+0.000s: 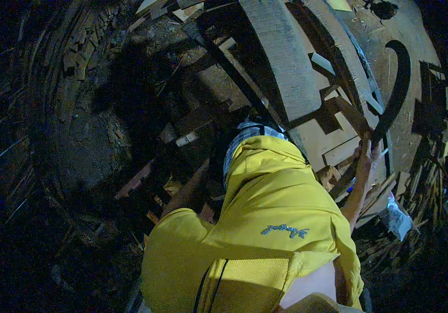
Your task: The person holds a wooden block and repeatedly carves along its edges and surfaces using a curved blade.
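At the right, my right hand is closed at the lower end of a long dark curved piece, which arcs upward and hooks over at its tip. Dim light hides its material and the exact grip. Left of that hand lie a brown wooden strip and flat pale boards. My left forearm reaches forward from the yellow sleeve into deep shadow, where the hand and its fingers are lost. Near it lies a small pale block.
A wide grey plank runs away from me, with a long rough-edged timber to its right. Thin wood strips are heaped at the far right beside a crumpled pale bag. Scraps litter the dark ground at left.
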`<act>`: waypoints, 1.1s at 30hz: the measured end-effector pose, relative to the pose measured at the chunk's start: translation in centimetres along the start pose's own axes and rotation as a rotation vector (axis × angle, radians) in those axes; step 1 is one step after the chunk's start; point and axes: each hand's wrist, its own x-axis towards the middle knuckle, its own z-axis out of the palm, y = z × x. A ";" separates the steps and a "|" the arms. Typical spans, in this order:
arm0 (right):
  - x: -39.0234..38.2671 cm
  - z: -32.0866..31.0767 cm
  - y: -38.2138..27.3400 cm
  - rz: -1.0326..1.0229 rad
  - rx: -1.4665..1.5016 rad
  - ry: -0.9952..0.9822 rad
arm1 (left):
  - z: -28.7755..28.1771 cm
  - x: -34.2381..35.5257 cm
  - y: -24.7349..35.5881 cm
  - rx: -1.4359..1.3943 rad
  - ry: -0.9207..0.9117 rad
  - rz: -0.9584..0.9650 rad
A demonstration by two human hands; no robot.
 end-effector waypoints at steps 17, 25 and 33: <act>0.0 0.6 -1.3 0.045 -0.007 0.018 | -0.3 -0.9 1.8 0.032 0.032 0.014; 0.5 0.6 -1.4 0.044 0.012 0.024 | -1.3 -0.9 3.6 0.058 0.070 0.062; 0.7 0.5 -2.0 0.111 -0.008 -0.011 | -1.5 -11.2 27.9 -0.473 -0.020 0.978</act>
